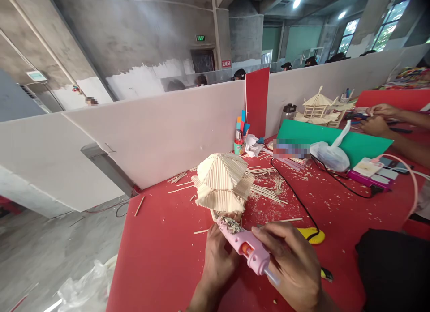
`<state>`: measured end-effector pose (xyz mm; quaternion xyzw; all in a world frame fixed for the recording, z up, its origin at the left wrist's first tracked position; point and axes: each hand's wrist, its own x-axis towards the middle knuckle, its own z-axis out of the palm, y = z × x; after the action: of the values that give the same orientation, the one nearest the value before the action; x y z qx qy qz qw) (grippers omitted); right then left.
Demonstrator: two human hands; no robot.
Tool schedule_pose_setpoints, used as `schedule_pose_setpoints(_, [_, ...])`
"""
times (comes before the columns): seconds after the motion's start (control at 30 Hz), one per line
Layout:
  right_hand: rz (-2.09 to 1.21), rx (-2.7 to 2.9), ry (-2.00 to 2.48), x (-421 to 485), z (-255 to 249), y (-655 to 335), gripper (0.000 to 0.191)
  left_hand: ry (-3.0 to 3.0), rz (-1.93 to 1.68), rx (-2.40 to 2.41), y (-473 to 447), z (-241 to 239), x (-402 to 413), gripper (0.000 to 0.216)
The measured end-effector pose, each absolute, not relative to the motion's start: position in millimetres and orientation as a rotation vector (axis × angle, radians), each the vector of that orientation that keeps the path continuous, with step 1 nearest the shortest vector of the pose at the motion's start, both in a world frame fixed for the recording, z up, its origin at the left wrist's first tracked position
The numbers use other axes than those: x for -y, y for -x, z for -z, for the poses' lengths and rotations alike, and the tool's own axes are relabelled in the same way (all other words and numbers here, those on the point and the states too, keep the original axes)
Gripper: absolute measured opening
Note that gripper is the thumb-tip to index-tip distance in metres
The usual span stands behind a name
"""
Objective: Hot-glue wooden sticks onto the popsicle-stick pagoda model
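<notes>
A pink hot glue gun (243, 245) is in my right hand (292, 262), the fingers wrapped round it. A clear glue stick pokes out of its rear, and its front end is crusted with dark and pale residue. Just beyond the nozzle stands a pavilion model (221, 182) made of pale wooden sticks, with tiered, ribbed roofs. My left hand (218, 258) is closed at the near lower part of this model. The glue gun hides some of its fingers and the exact contact.
Loose wooden sticks (268, 193) and shavings lie round the model on the red table (161, 258). A yellow-handled tool (312, 235) and a black cable are at right. Farther right are a green board (336, 139), a plastic bag (331, 156) and another person's hands (379, 117). White partitions (188, 128) stand behind.
</notes>
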<state>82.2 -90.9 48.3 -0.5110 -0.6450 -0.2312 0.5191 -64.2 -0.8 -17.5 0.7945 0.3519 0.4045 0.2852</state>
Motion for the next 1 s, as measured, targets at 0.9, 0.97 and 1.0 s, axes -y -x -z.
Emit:
schedule_pose_setpoints(0.9, [0.345,1.459,1.340,77.6,-26.3,-79.9,0.032,-2.061,-1.156,-1.301,68.9,31.8,-7.7,0.035])
schedule_pose_setpoints(0.97, [0.342,1.450,1.342,77.4,-26.3,-79.7,0.030,-2.069,-1.157,-1.299,68.5,30.6,-7.0,0.034])
schedule_pose_setpoints(1.0, [0.338,1.444,1.345,77.4,-26.3,-79.8,0.030,-2.072,-1.154,-1.298,68.2,30.0,-6.6,0.034])
